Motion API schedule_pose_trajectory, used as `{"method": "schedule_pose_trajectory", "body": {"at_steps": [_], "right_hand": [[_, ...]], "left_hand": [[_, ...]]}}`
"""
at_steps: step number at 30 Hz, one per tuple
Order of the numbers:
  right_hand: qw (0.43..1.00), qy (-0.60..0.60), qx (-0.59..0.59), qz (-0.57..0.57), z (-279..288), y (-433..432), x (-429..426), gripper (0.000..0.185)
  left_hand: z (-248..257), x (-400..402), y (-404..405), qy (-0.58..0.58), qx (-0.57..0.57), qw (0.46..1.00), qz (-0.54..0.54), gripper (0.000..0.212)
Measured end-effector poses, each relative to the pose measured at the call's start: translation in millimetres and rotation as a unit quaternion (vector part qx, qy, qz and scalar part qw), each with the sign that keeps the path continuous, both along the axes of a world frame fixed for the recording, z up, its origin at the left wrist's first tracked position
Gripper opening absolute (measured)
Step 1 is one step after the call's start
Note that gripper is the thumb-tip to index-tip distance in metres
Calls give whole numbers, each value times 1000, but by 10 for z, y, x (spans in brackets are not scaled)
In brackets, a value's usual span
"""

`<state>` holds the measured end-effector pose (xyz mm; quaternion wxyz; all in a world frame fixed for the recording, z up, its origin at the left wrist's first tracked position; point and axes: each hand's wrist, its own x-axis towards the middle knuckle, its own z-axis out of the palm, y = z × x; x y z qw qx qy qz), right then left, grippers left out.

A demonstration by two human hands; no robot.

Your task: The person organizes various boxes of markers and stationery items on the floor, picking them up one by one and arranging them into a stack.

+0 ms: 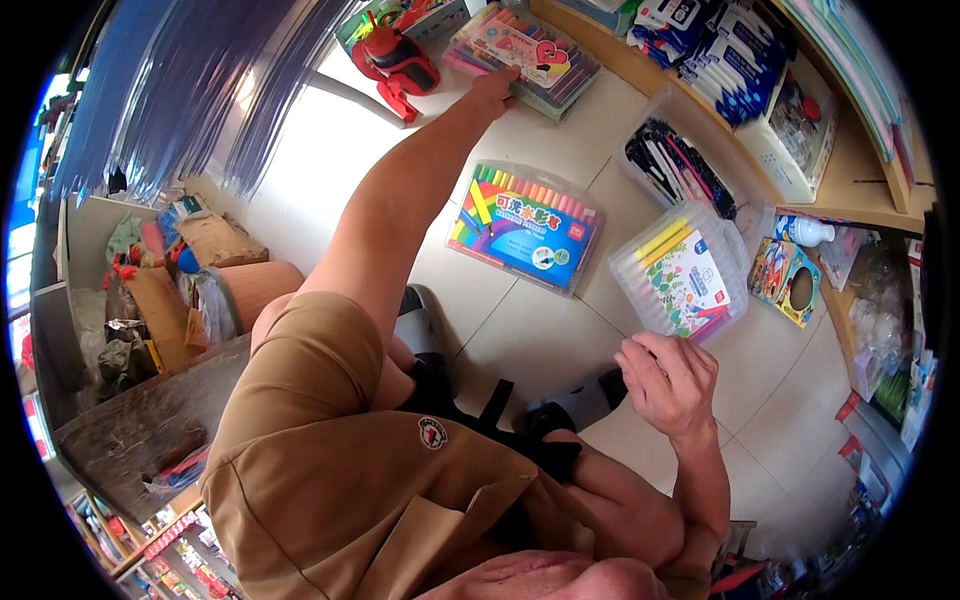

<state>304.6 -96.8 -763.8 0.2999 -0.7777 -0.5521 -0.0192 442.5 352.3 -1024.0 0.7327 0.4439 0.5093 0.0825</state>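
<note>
My left hand (496,91) reaches far forward and grips the near edge of a clear plastic marker case (517,49) with a pink label and a red heart. That case lies on another, of which only the edge shows. Between my arms, a flat case of washable markers (525,225) with a rainbow label rests on the tiles. To its right lies a clear carry case of markers (679,274) with a floral card. Just below that case is my right hand (670,382), its fingers curled in and nothing visible in them.
A translucent bin of pens (682,165) stands beside the wooden shelf (847,196). A red water bottle (397,64) is near the far left, by a plastic strip curtain (187,82). Cardboard and a bucket (251,292) crowd my left. A colourful box (785,281) lies at right.
</note>
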Motion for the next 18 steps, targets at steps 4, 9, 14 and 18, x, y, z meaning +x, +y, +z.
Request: {"method": "schedule_pose_trajectory", "body": {"at_steps": [4, 9, 14, 18], "right_hand": [[1000, 1, 1, 0, -43, -46, -38, 18], [1000, 11, -2, -12, -39, -123, -101, 18], [1000, 10, -13, -22, -27, -142, -157, 17], [1000, 8, -2, -7, 5, -80, -164, 17]], "left_hand": [[-50, -9, -50, -13, 5, 1000, -2, 42], [-25, 50, -117, -11, 4, 998, 64, 35], [224, 102, -448, 48, -84, 994, 60, 41], [288, 68, -459, 14, -257, 963, 74, 44]]}}
